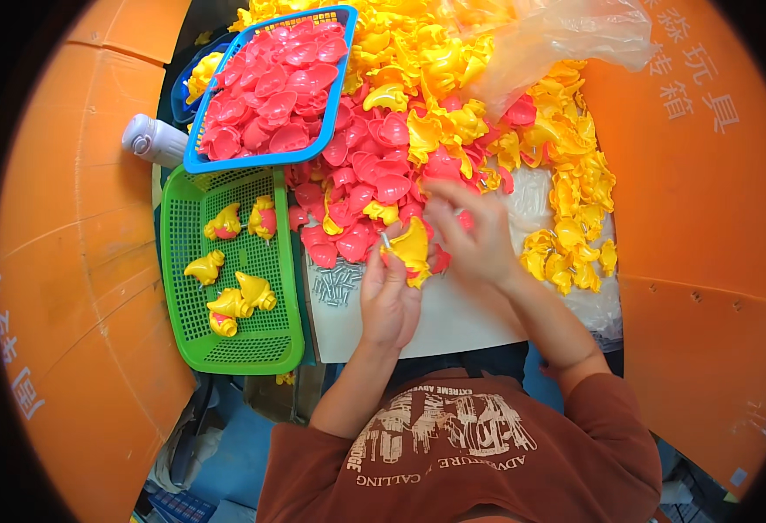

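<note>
My left hand [390, 301] is closed around a yellow plastic toy shell [413, 251], held above the near part of the work surface. A small metal pin [386, 241] stands up at the shell's left side, by my fingertips. Just right of the shell, my right hand [474, 231] is raised at the front of the heap; its fingers are smeared by motion, and whether they hold anything is hidden. Pink plastic shells [370, 187] are heaped beyond both hands. Loose metal pins [337, 283] lie left of my left hand on the white surface [453, 318].
At left, a green basket [171, 261] holds several yellow-and-pink toy pieces. Above its far end, a blue basket [252, 162] is filled with pink shells. Yellow shells [575, 187] pile up at the back and right, partly under clear plastic [566, 39]. Orange panels [705, 218] flank both sides.
</note>
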